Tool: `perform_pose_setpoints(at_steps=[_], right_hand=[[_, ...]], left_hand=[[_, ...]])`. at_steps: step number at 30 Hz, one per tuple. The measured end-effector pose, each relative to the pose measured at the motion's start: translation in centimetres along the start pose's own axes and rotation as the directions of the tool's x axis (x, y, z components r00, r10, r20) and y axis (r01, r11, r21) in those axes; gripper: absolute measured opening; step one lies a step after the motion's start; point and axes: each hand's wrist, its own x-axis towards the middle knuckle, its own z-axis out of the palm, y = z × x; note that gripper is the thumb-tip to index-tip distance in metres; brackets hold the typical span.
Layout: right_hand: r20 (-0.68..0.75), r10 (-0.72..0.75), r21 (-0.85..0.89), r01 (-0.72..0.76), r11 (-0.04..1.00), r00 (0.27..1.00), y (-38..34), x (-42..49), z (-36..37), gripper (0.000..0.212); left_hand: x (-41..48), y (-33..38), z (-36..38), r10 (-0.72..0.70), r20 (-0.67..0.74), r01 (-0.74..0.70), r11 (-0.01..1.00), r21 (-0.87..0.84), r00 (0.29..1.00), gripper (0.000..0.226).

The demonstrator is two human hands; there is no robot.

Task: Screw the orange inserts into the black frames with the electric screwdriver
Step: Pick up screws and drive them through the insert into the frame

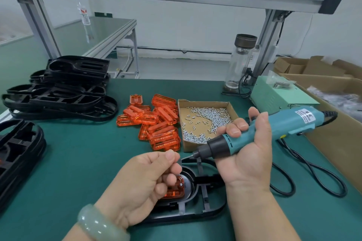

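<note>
**Driver bit poised over the frame**

The right hand [248, 154] wraps its fingers round the teal electric screwdriver [274, 129], with the bit pointing toward 8 o'clock. The left hand [148, 178] is curled, thumb and forefinger pinched together just at the bit's tip; what they pinch is too small to tell. A pale bracelet [98, 225] sits on that wrist.

Under both hands a black frame [205, 207] lies flat on the green worktop [78, 158], with an orange insert [175, 191] seated in its rounded end. From the frame, the pile of loose orange inserts [156, 121] lies at 11 o'clock. A cardboard tray of screws [207, 121] lies at 12, just beside the pile. Stacked black frames [64, 88] stand at 10 o'clock, well apart.
</note>
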Motion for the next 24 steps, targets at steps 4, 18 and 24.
perform_pose_setpoints(at_steps=[4,18,24], right_hand=[[-0.006,-0.01,0.01,0.01,1.0,1.0,0.08,-0.03,0.08,0.018],[0.004,-0.033,-0.001,0.033,0.999,0.999,0.44,-0.22,0.19,0.02],[0.028,-0.04,-0.022,0.04,0.999,0.999,0.71,-0.39,0.33,0.022]], left_hand=[[-0.03,-0.1,0.26,-0.032,0.02,0.033,0.999,-0.028,0.999,0.016],[-0.04,-0.22,0.39,-0.007,-0.024,0.007,1.0,-0.021,1.0,0.019],[0.04,-0.38,0.53,0.03,-0.042,-0.029,0.999,0.032,0.999,0.017]])
